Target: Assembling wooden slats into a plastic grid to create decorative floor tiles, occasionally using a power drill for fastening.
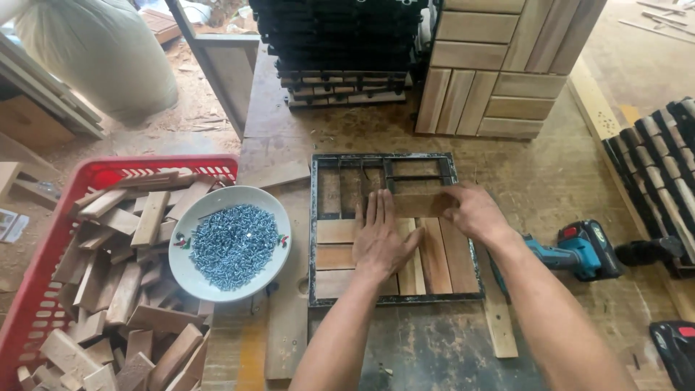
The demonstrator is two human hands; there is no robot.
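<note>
I am watching a short wooden slat (423, 204) lying crosswise in the upper right part of a black square frame (313, 239) that is sitting flat on the counter (550, 181). My right hand (474, 213) is pinching the slat's right end, its fingers (455, 197) curling over the top edge and the thumb underneath. My left hand (380, 242) is lying flat with its fingers released and spread, pressing on the slats (434, 257) already filling the lower half of the frame; its fingertips are reaching up just beside the held slat's left end. The upper left of the frame is showing bare black ribs.

Just left of the frame, a white bowl (230, 242) heaped with silvery screws (233, 246) is resting partly on the rim of a red crate (43, 289) that is brimming with short wood offcuts. To the right of my forearm, a teal and black cordless driver (579, 250) is lying on the counter. Behind the frame, a stack of black grid bases (340, 43) is standing next to finished wooden tiles (492, 65) leaning upright. A loose strip of wood (498, 311) is lying along the frame's lower right side.
</note>
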